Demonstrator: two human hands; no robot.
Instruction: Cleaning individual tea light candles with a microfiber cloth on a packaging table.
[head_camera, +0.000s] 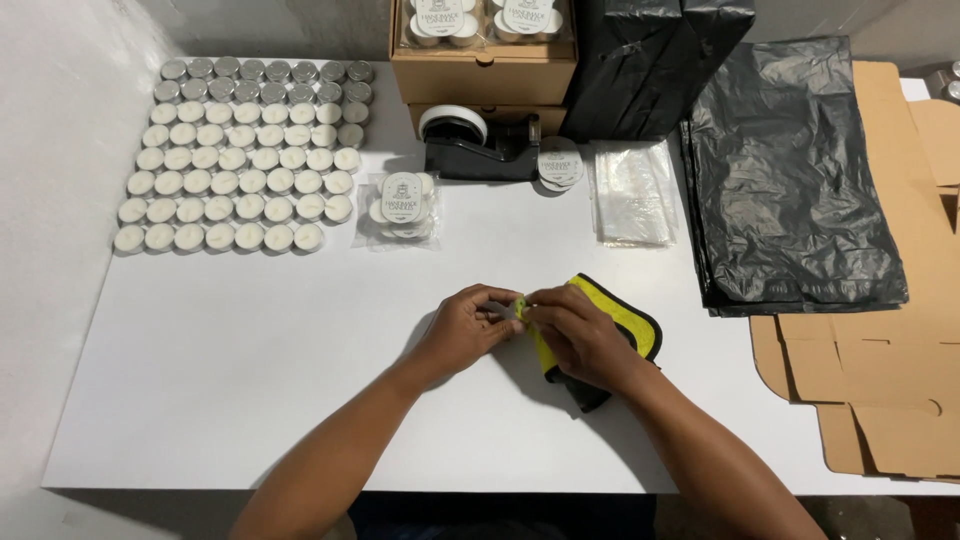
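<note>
A white table (250, 400) is filling the view, set against a pale wall at the left. Near its front edge, both hands are meeting over a yellow cloth with black trim (610, 325). The left hand (462, 330) is pinching one corner of the cloth between fingertips, and the right hand (580, 335) is closing on the same corner from the other side while resting on the fabric, seemingly to keep it flat as the corner is worked. The cloth is lying partly folded under the right wrist, its yellow face up and a dark underside showing at the lower end.

Farther out, a small clear bag of candles with a round label (398, 210) is sitting just beyond the hands. Rows of white tealight candles (240, 160) are standing in a neat block at the left. A black tape dispenser (478, 148) is waiting in front of stacked brown boxes (482, 75), with clear plastic bags (633, 192), black plastic bags (790, 180) and flat cardboard (880, 400) laid to the right.
</note>
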